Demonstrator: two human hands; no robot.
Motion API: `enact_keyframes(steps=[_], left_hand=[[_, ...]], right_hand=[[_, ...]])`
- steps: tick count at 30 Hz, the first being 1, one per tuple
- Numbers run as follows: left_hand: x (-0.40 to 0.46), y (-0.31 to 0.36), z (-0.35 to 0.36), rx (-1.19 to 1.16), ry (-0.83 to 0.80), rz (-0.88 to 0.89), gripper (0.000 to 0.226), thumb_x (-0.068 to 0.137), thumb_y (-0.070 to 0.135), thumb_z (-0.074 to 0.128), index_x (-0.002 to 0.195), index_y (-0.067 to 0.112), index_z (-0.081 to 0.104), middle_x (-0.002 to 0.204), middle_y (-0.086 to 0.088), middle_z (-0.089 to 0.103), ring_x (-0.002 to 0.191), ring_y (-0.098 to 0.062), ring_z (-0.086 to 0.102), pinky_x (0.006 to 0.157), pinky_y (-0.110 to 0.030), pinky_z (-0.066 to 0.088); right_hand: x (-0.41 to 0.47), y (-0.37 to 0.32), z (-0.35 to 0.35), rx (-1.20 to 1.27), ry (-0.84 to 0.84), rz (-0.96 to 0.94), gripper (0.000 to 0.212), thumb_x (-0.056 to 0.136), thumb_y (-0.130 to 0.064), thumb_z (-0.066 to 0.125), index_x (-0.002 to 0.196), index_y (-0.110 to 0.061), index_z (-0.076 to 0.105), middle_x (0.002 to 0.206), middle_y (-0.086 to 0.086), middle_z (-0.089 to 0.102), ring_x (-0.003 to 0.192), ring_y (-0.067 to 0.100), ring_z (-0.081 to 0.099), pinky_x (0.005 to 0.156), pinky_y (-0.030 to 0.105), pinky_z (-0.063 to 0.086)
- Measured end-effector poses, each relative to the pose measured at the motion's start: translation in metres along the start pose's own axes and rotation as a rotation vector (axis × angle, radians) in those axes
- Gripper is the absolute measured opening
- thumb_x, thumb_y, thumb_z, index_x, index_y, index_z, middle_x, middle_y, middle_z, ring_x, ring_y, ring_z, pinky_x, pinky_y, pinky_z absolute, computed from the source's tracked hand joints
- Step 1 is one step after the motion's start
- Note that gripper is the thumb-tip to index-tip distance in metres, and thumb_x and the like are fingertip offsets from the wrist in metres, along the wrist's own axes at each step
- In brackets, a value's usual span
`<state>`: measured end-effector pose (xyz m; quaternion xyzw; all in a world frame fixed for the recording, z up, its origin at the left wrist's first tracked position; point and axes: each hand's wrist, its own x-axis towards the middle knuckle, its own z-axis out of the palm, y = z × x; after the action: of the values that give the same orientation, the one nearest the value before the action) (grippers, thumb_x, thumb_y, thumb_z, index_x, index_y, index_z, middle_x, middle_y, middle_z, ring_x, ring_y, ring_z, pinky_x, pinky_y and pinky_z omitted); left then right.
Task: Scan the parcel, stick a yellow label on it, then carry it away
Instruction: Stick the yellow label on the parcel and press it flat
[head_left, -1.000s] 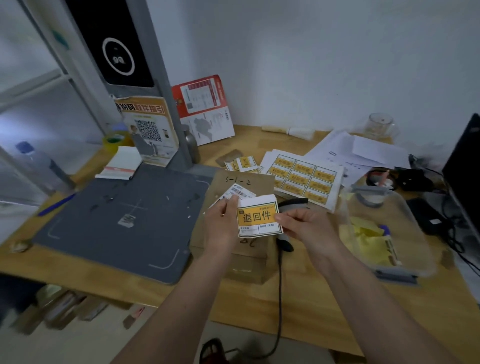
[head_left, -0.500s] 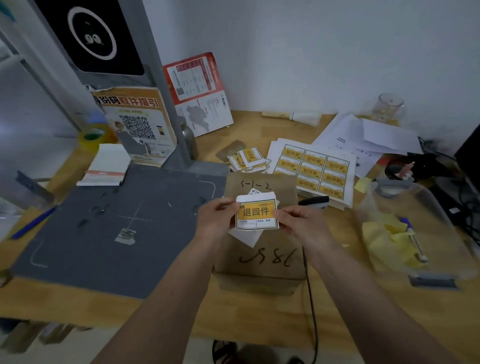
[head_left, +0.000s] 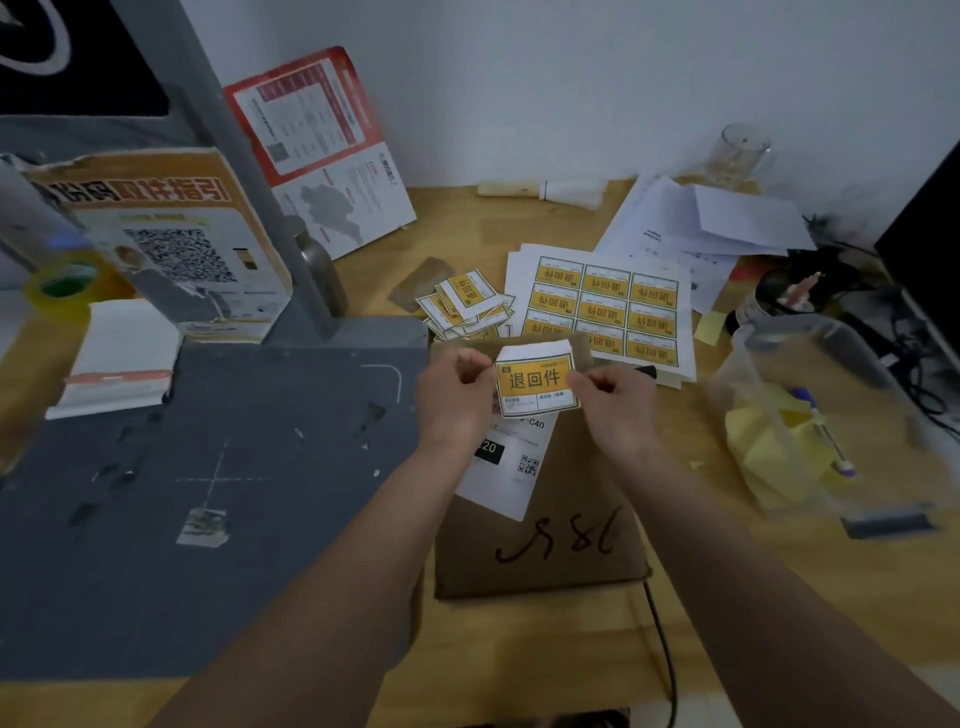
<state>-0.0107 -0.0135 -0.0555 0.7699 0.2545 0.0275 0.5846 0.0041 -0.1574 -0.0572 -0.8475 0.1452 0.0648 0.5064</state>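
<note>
A brown cardboard parcel (head_left: 561, 545) lies on the wooden desk in front of me, with handwritten numbers and a white shipping label (head_left: 511, 467) on top. Just above its far end I hold a yellow label (head_left: 535, 383) with black characters. My left hand (head_left: 454, 395) pinches its left edge and my right hand (head_left: 610, 400) pinches its right edge. The label's lower edge overlaps the white shipping label. More white backing paper shows behind the yellow label's top.
A grey scanning mat (head_left: 208, 493) with its post (head_left: 249, 171) lies left of the parcel. A sheet of yellow labels (head_left: 605, 306) and loose cut labels (head_left: 465, 306) sit behind it. A clear plastic bin (head_left: 831, 415) with yellow scraps stands right. A black cable (head_left: 662, 649) runs off the desk.
My view has tilted down and closer. Both hands with the yellow label have moved toward the parcel's far end, so the white shipping label now shows below it.
</note>
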Motion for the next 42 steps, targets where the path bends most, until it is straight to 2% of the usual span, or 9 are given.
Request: enact_keyframes(steps=[7, 10, 13, 20, 23, 25, 28, 31, 42], left_hand=[[0.017, -0.003, 0.022, 0.301, 0.014, 0.169, 0.01, 0.087, 0.02, 0.064, 0.081, 0.026, 0.059, 0.086, 0.012, 0.063, 0.082, -0.005, 0.059, 0.059, -0.014, 0.039], [0.019, -0.007, 0.025, 0.384, 0.036, 0.248, 0.003, 0.086, 0.021, 0.065, 0.086, 0.024, 0.066, 0.083, 0.014, 0.061, 0.078, -0.002, 0.056, 0.056, -0.012, 0.038], [0.019, -0.016, 0.028, 0.456, 0.081, 0.335, 0.003, 0.083, 0.027, 0.069, 0.085, 0.026, 0.07, 0.098, 0.009, 0.062, 0.099, -0.008, 0.053, 0.079, -0.023, 0.051], [0.008, -0.024, 0.015, 0.559, 0.132, 0.396, 0.009, 0.078, 0.029, 0.075, 0.083, 0.025, 0.068, 0.114, 0.002, 0.05, 0.114, -0.017, 0.039, 0.088, -0.022, 0.029], [0.009, -0.024, 0.014, 0.625, 0.006, 0.736, 0.014, 0.076, 0.011, 0.076, 0.087, 0.02, 0.075, 0.099, -0.001, 0.064, 0.104, -0.02, 0.05, 0.082, -0.03, 0.042], [0.013, -0.026, 0.018, 0.686, -0.207, 0.888, 0.033, 0.08, -0.001, 0.066, 0.106, 0.017, 0.073, 0.113, -0.005, 0.069, 0.114, -0.027, 0.056, 0.095, -0.043, 0.046], [0.017, -0.026, 0.015, 0.931, -0.427, 0.768, 0.059, 0.095, 0.0, 0.042, 0.148, 0.023, 0.032, 0.157, 0.006, 0.029, 0.148, -0.015, 0.017, 0.121, -0.037, 0.005], [0.022, -0.03, 0.009, 1.119, -0.423, 0.701, 0.053, 0.104, 0.025, 0.024, 0.153, 0.025, 0.003, 0.162, 0.011, 0.0, 0.149, -0.009, -0.008, 0.121, -0.041, -0.004], [0.031, -0.033, 0.018, 1.161, -0.239, 0.587, 0.058, 0.099, 0.046, 0.015, 0.153, 0.026, 0.008, 0.162, 0.009, 0.013, 0.148, -0.018, 0.005, 0.12, -0.049, 0.001]], right_hand=[[0.027, 0.021, 0.015, -0.218, 0.166, -0.009, 0.029, 0.088, -0.031, 0.06, 0.063, -0.017, 0.058, 0.099, 0.014, 0.065, 0.106, 0.036, 0.054, 0.089, 0.042, 0.044], [0.028, 0.026, 0.017, -0.251, 0.169, -0.032, 0.027, 0.09, -0.03, 0.057, 0.072, -0.011, 0.063, 0.104, 0.014, 0.062, 0.108, 0.031, 0.049, 0.086, 0.034, 0.037], [0.027, 0.024, 0.016, -0.248, 0.17, -0.066, 0.021, 0.092, -0.025, 0.056, 0.082, -0.008, 0.063, 0.109, 0.01, 0.052, 0.111, 0.026, 0.041, 0.091, 0.033, 0.033], [0.025, 0.025, 0.011, -0.113, 0.128, -0.007, 0.025, 0.087, -0.028, 0.062, 0.077, -0.02, 0.041, 0.091, 0.0, 0.045, 0.097, 0.029, 0.053, 0.081, 0.041, 0.048], [0.022, 0.027, 0.01, -0.145, 0.111, 0.0, 0.033, 0.08, -0.036, 0.069, 0.085, -0.02, 0.041, 0.094, -0.001, 0.043, 0.096, 0.027, 0.053, 0.082, 0.046, 0.051], [0.022, 0.029, 0.011, -0.163, 0.086, 0.014, 0.043, 0.076, -0.042, 0.071, 0.096, -0.016, 0.041, 0.101, 0.004, 0.048, 0.098, 0.027, 0.053, 0.082, 0.047, 0.052], [0.024, 0.033, 0.012, -0.107, 0.038, 0.075, 0.052, 0.074, -0.049, 0.07, 0.104, -0.016, 0.043, 0.108, 0.007, 0.056, 0.099, 0.026, 0.058, 0.083, 0.048, 0.053], [0.027, 0.036, 0.012, -0.047, 0.01, 0.12, 0.055, 0.073, -0.049, 0.071, 0.109, -0.016, 0.045, 0.112, 0.008, 0.06, 0.099, 0.026, 0.061, 0.082, 0.048, 0.055], [0.033, 0.035, 0.006, 0.006, -0.051, 0.143, 0.068, 0.073, -0.035, 0.077, 0.126, -0.012, 0.041, 0.118, 0.006, 0.056, 0.106, 0.023, 0.057, 0.089, 0.044, 0.053]])
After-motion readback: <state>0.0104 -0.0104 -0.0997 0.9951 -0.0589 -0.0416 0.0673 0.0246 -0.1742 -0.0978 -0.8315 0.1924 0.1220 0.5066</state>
